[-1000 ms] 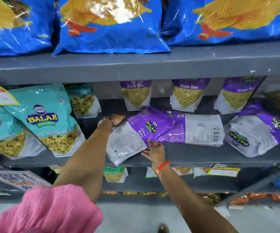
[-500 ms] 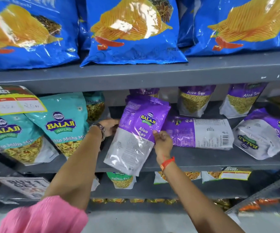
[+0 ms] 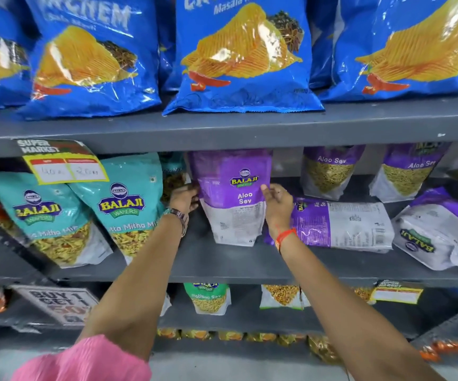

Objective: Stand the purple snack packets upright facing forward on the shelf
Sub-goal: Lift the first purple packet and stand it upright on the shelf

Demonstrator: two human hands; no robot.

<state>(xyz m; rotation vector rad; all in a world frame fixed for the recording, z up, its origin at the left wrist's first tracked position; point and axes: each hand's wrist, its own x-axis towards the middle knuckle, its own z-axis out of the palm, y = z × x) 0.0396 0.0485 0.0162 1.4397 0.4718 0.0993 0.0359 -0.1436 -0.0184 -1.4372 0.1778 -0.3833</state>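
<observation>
On the left of the middle shelf (image 3: 222, 259) stand two teal packets (image 3: 123, 207), leaning forward under a yellow price tag (image 3: 65, 167). Just right of them the left hand (image 3: 185, 199) reaches in beside the left edge of a purple packet (image 3: 233, 196); its fingers (image 3: 192, 192) touch that edge, though whether they pinch it or only steady it cannot be told. Half a second ago this packet was tilted and held out over the shelf's front edge; now it stands upright on the shelf, its printed side with "Aloo Sev" facing forward. The right hand (image 3: 277, 207), with an orange band at the wrist, has changed too: earlier it gripped the packet's right side, now its fingers (image 3: 266, 189) are loosely spread, and only the tips touch the packet's right edge. Right of that hand a second purple packet (image 3: 340, 224) lies flat on its side as before, back label showing. Further right a third purple packet (image 3: 439, 232) also lies tipped over, unmoved. Behind these two, more purple packets (image 3: 329, 171) stand upright at the back. Blue chip bags (image 3: 239, 59) fill the shelf above.
</observation>
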